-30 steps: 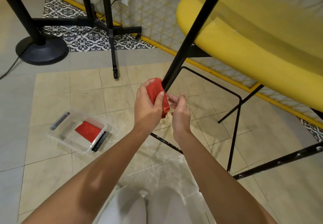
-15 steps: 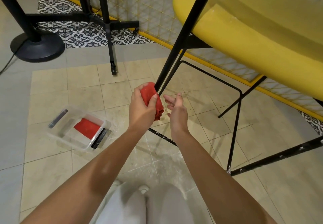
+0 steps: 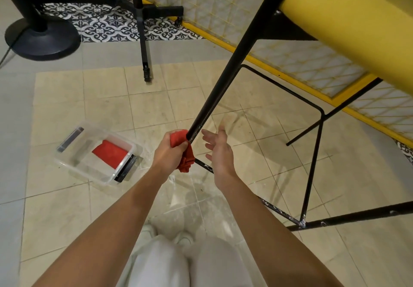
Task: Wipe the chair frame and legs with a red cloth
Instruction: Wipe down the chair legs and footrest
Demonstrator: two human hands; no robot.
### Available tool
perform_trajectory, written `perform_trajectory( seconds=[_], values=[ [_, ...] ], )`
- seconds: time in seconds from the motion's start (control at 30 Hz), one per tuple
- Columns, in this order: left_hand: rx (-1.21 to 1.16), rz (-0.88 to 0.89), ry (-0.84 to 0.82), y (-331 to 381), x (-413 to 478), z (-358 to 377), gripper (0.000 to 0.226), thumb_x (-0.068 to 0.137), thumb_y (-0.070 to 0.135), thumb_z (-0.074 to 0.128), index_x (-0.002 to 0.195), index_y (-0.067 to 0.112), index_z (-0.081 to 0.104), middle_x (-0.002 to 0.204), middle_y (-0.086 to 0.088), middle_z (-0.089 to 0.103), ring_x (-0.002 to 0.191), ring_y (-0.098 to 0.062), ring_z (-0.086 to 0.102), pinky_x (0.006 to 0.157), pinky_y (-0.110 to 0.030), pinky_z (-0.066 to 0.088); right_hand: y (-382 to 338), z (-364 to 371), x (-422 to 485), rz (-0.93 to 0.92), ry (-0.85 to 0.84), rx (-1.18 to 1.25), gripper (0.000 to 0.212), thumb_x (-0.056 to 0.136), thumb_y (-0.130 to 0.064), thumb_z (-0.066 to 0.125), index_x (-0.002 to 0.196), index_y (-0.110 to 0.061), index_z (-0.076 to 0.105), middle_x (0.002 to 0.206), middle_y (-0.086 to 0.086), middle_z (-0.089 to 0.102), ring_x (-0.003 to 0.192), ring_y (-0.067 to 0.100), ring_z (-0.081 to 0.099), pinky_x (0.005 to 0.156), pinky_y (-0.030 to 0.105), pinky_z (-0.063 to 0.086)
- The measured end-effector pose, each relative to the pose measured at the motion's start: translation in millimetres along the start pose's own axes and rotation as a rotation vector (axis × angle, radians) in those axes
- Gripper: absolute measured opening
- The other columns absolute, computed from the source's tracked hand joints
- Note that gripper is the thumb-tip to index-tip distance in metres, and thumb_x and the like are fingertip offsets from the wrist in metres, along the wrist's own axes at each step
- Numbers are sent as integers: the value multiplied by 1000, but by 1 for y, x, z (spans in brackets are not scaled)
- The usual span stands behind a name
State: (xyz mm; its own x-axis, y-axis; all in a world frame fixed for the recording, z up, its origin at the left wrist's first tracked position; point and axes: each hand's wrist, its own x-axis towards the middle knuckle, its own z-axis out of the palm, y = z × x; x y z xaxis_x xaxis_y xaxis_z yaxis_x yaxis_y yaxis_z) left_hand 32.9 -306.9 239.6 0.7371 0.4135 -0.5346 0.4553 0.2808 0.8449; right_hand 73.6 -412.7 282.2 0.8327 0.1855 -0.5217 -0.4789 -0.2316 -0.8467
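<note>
- My left hand (image 3: 169,152) is closed around a bunched red cloth (image 3: 183,150), pressing it against the lower part of a slanted black chair leg (image 3: 225,76); a loose tail of the cloth hangs below my fist.
- My right hand (image 3: 220,152) is wide open and holds nothing, palm turned toward the leg, fingers spread, just beside the leg but apart from it.
- The leg runs up and to the right to the underside of the yellow chair seat (image 3: 348,25), which fills the upper right corner.
- Below the cloth, the leg meets a thin black floor rail (image 3: 279,211) flecked with white specks, which continues to the right toward a joint with a thin upright bar (image 3: 312,168) and a thicker black rail (image 3: 357,216).
- A bent thin rod footrest (image 3: 288,89) forms a frame behind the leg.
- To my left, on the beige tiled floor (image 3: 67,98), sits a clear plastic container (image 3: 98,152) with black latches; a second, folded red cloth (image 3: 110,153) lies inside it.
- Farther back stand a round black stand base (image 3: 42,40) and a black tripod leg (image 3: 144,40) near a strip of black-and-white patterned tiles (image 3: 107,27).
- A yellow border strip (image 3: 268,67) runs along the foot of the lattice-patterned wall.
- My knees in light trousers (image 3: 178,262) show at the bottom edge of the view.
</note>
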Motion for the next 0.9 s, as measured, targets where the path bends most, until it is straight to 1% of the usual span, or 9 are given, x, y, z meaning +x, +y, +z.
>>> perform_trajectory(
  seconds=[0.13,0.3,0.37,0.47,0.53,0.57,0.67,0.77,0.9],
  values=[
    [-37,-83,14,-19,11,-1,27,97,10,49,121,21,48,78,-18,65,61,-29,64,48,-35,51,11,2,6,29,-4,0,55,99,-50,18,105,-26,67,128,-2,58,113,12,51,110,44,32],
    [-40,-122,12,-16,15,-2,25,96,7,48,117,19,49,74,-16,64,59,-30,63,45,-33,51,20,-1,12,63,22,-18,57,100,-50,17,113,-24,66,128,-2,59,112,12,52,110,44,32],
    [-68,-102,21,-10,13,-1,24,94,7,49,114,21,52,74,-14,64,57,-28,63,47,-36,53,20,-1,14,65,37,-11,57,100,-50,17,113,-23,66,126,-1,59,111,13,52,110,45,33],
    [-104,-19,20,-4,7,2,25,93,7,52,104,30,55,86,-10,63,61,-23,64,57,-41,56,18,1,16,57,54,-6,58,100,-50,17,114,-22,66,124,-1,60,111,14,53,109,45,34],
    [-104,45,19,-7,3,4,29,93,8,53,98,36,54,90,-9,63,61,-23,64,53,-38,55,19,2,16,51,53,-8,58,100,-50,17,114,-22,66,123,-1,61,110,14,54,109,45,34],
    [-92,71,30,-9,2,5,30,93,8,53,98,37,53,90,-8,63,59,-23,63,46,-33,54,20,2,17,50,51,-8,58,100,-50,17,114,-22,66,123,-1,61,110,14,54,109,45,34],
    [-60,74,60,-16,5,5,30,94,8,52,106,36,52,90,-11,64,57,-24,63,39,-24,45,22,3,17,62,44,-16,59,100,-50,16,115,-21,66,124,-1,60,110,14,54,109,45,34],
    [-72,-7,55,-20,10,2,30,95,6,51,118,26,49,79,-10,64,55,-22,62,40,-27,48,25,4,16,78,32,-19,59,100,-50,16,114,-22,66,126,-1,60,112,13,53,110,44,33],
    [-78,-25,59,-22,9,0,30,94,4,52,118,23,49,74,-8,63,52,-22,62,40,-29,48,27,4,16,87,20,-21,58,100,-50,17,114,-22,66,127,-1,59,113,13,52,110,44,32]
  ],
)
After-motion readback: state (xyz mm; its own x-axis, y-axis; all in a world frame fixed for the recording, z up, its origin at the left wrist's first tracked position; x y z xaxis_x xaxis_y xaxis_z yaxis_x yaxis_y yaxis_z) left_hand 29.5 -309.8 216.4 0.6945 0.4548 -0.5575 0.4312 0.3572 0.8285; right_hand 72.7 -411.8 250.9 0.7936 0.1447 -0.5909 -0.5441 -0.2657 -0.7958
